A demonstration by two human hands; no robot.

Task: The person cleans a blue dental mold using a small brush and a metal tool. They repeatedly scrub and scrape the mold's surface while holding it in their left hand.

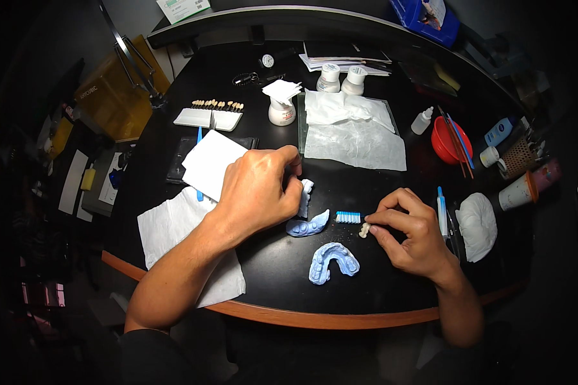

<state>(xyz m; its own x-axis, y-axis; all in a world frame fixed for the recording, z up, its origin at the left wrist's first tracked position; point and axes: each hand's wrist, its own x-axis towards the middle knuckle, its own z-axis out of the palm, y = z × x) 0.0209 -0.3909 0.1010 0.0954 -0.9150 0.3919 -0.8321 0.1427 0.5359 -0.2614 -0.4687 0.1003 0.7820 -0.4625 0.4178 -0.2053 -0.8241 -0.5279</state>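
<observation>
My right hand [410, 232] pinches a small tooth-coloured dental bridge [365, 230] between thumb and fingertips, just above the black table. Curled fingers and a bent thumb form my left hand [263, 186]; anything inside its grip is hidden. Beside that thumb is a pale blue-white dental cast piece [306, 199], partly covered by the hand. A curved blue cast segment [308, 224] lies just below it, and a horseshoe-shaped blue dental cast [332, 262] rests nearer the table edge. Between the hands sits a row of small blue-and-white sticks [348, 217].
White paper sheets [213, 162] and a tissue [167, 221] lie under and beside my left forearm. At the back stand white jars [328, 79] and a tooth shade guide [217, 106]. On the right are a red bowl [444, 144] with brushes and a wadded white cloth [478, 226].
</observation>
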